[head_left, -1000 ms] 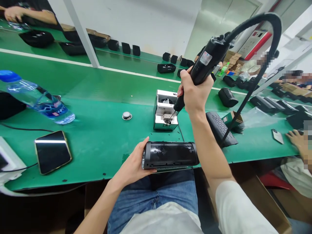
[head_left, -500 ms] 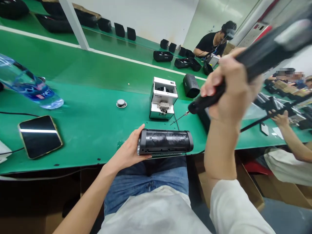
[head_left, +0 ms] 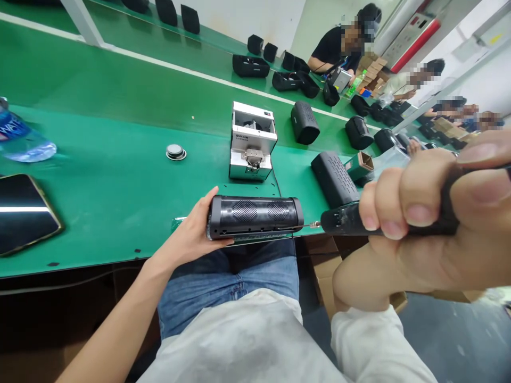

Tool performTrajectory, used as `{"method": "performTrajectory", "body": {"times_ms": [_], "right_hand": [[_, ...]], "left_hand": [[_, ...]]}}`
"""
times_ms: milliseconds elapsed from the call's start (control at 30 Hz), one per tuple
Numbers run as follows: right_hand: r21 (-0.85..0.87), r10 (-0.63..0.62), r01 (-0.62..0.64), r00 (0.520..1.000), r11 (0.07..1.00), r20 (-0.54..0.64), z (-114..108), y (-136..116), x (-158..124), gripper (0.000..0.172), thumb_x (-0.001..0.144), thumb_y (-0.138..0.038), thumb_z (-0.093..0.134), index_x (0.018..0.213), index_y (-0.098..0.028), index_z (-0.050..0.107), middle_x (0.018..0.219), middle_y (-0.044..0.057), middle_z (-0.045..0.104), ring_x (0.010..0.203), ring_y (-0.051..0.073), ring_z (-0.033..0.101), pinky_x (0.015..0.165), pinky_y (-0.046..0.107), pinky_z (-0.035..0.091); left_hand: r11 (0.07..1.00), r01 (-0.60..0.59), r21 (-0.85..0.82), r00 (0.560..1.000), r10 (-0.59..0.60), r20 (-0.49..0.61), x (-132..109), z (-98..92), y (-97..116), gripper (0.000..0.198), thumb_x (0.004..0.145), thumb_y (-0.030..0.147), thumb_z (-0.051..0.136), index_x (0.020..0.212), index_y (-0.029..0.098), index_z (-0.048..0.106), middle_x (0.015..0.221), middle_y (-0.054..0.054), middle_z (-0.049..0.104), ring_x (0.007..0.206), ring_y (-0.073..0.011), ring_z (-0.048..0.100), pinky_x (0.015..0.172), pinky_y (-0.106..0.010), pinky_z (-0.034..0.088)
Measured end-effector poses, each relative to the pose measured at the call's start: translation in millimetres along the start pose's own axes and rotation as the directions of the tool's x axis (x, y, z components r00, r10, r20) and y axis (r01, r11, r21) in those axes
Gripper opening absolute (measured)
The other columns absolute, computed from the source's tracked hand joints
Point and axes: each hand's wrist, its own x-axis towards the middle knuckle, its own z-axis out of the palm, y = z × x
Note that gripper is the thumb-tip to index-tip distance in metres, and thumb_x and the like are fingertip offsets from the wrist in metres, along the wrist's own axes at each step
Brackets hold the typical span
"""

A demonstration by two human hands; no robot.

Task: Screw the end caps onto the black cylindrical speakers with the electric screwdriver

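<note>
Here, bottle (head_left: 26,141) and phone (head_left: 26,215) seen at far left of bench (head_left: 112,213); round part (head_left: 175,151) set farther right. By left hand (head_left: 189,231), speaker (head_left: 259,210) held at bench's near edge, its left end pinched between fingers; white box (head_left: 243,141) placed behind. Driver (head_left: 339,219) gripped by right hand (head_left: 431,205), fingers wrapped around it; bit (head_left: 313,224) seen before speaker's right end, contact cannot be told.
</note>
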Motion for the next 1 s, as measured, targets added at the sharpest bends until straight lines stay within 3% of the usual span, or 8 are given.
{"method": "performTrajectory", "body": {"times_ms": [200, 400, 567, 700, 767, 1000], "right_hand": [[0.023, -0.051, 0.050, 0.998, 0.998, 0.042, 9.0, 15.6, -12.4, 0.040, 0.089, -0.046, 0.093, 0.074, -0.031, 0.059, 0.050, -0.007, 0.038, 0.029, 0.012, 0.028, 0.024, 0.035, 0.028], [0.131, 0.011, -0.029, 0.990, 0.991, 0.141, 4.9, 58.6, -28.2, 0.023, 0.083, -0.028, 0.094, 0.089, -0.030, 0.073, 0.059, -0.005, 0.047, 0.038, 0.014, 0.039, 0.031, 0.036, 0.038], [0.185, 0.006, -0.035, 0.988, 0.982, 0.157, 3.0, 79.2, -35.3, 0.022, 0.088, -0.022, 0.090, 0.092, -0.028, 0.070, 0.056, -0.009, 0.044, 0.036, 0.012, 0.040, 0.030, 0.030, 0.037], [0.168, -0.036, -0.022, 0.941, 0.986, 0.338, -9.5, 78.3, -32.2, 0.014, 0.098, -0.020, 0.081, 0.103, -0.028, 0.070, 0.057, -0.008, 0.054, 0.032, 0.009, 0.037, 0.029, 0.027, 0.041], [0.164, -0.039, -0.024, 0.929, 0.986, 0.369, -15.4, 78.2, -30.9, 0.013, 0.100, -0.021, 0.079, 0.105, -0.029, 0.071, 0.056, -0.008, 0.054, 0.030, 0.009, 0.035, 0.028, 0.027, 0.041], [0.181, -0.026, -0.014, 0.976, 0.983, 0.217, -7.8, 81.0, -33.3, 0.016, 0.095, -0.023, 0.086, 0.102, -0.028, 0.072, 0.053, -0.010, 0.044, 0.031, 0.008, 0.030, 0.027, 0.027, 0.034]], "left_hand": [[1.000, -0.011, 0.015, 1.000, 0.011, 0.004, -1.3, -2.3, 5.1, 0.119, 0.097, 0.050, 0.088, 0.183, 0.032, 0.007, 0.172, -0.015, 0.049, 0.154, -0.0447, 0.057, 0.128, -0.067, 0.050], [1.000, -0.015, 0.021, 1.000, 0.015, 0.004, -1.7, -1.0, 4.6, 0.134, 0.086, 0.041, 0.098, 0.183, 0.033, 0.006, 0.173, -0.020, 0.047, 0.156, -0.0459, 0.055, 0.127, -0.065, 0.052], [0.999, -0.036, 0.006, 0.999, 0.036, 0.009, -2.2, -1.7, 8.4, 0.133, 0.085, 0.036, 0.100, 0.182, 0.034, 0.009, 0.175, -0.021, 0.043, 0.160, -0.0469, 0.051, 0.129, -0.064, 0.050], [0.999, -0.041, 0.003, 0.999, 0.041, 0.030, -2.3, -4.1, 10.8, 0.132, 0.088, 0.039, 0.098, 0.182, 0.035, 0.005, 0.174, -0.021, 0.044, 0.159, -0.0470, 0.051, 0.129, -0.065, 0.049], [0.999, -0.046, 0.003, 0.998, 0.046, 0.034, -2.2, -4.7, 10.8, 0.131, 0.090, 0.041, 0.097, 0.182, 0.035, 0.004, 0.173, -0.020, 0.045, 0.159, -0.0465, 0.052, 0.130, -0.065, 0.049], [0.999, -0.042, -0.006, 0.999, 0.042, 0.027, -1.4, -3.8, 9.9, 0.130, 0.088, 0.041, 0.097, 0.182, 0.035, 0.007, 0.172, -0.020, 0.047, 0.157, -0.0463, 0.054, 0.129, -0.065, 0.050]]}}
